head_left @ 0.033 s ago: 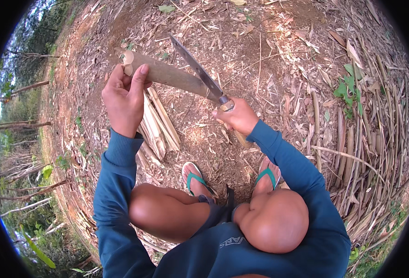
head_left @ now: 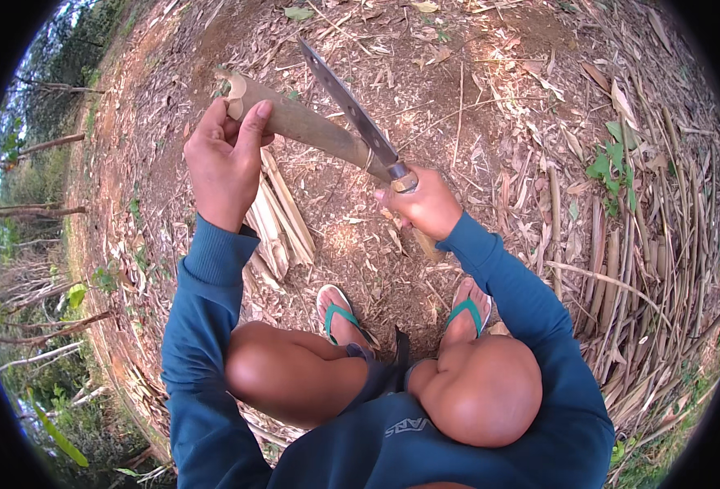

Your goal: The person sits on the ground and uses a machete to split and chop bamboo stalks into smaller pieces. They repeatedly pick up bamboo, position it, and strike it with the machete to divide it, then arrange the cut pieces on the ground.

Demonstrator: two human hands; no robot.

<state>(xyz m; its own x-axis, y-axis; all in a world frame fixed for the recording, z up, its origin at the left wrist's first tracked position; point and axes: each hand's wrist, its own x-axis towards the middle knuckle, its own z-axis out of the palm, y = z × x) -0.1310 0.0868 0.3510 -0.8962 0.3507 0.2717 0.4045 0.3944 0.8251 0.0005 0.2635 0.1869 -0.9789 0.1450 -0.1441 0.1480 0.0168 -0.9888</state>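
Okay, grey-brown tube (head_left: 311, 137), pale and ragged at far end, spans between hands; left hand (head_left: 223, 171) pinches that end, right hand (head_left: 427, 204) wraps tight round knife (head_left: 349, 103) handle. Blade tip juts over leaf-littered ground (head_left: 425, 69), well apart from stick pile (head_left: 633, 269).

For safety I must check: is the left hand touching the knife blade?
Apart. In the head view, the left hand holds one end of the brown stalk; a clear gap separates hand from knife blade.
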